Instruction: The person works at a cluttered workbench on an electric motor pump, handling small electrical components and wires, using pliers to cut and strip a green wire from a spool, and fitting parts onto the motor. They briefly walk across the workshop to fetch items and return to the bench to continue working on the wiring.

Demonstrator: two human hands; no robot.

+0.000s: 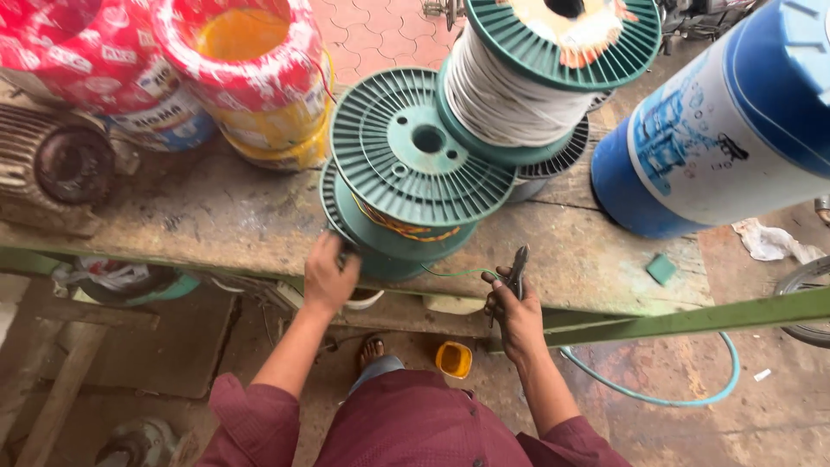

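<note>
Seen from above, a worn, stained counter [216, 216] with a green front edge stands on a dusty floor, with red paving beyond its far edge. At the middle of the counter's near edge sits a green reel [415, 164] wound with yellow and red wire, its flat ribbed top facing up. The person's left hand [329, 272] presses against the lower left rim of this reel, fingers curled round it at the counter's front edge. A thin green wire [454, 273] runs from the foot of the reel to the right hand [514, 311], which is just off the near edge. That hand is closed around dark pliers [519, 264], whose tips point up and away from the body, and the wire's end meets the fingers there.

Behind the green reel, touching it, a second green reel [527, 78] of white wire lies tilted on a black reel [558, 156]. Toward the far left corner stand coils of wire in red wrapping [251, 60], one with a yellow core. An old motor [52, 169] rests at the left edge. A large blue drum [726, 121] leans at the right end, and a small green block [661, 268] lies near the right front corner. Below, a light blue hose [683, 389] curves over the floor beside a small orange cup [454, 359] and the person's sandalled foot [372, 350].
</note>
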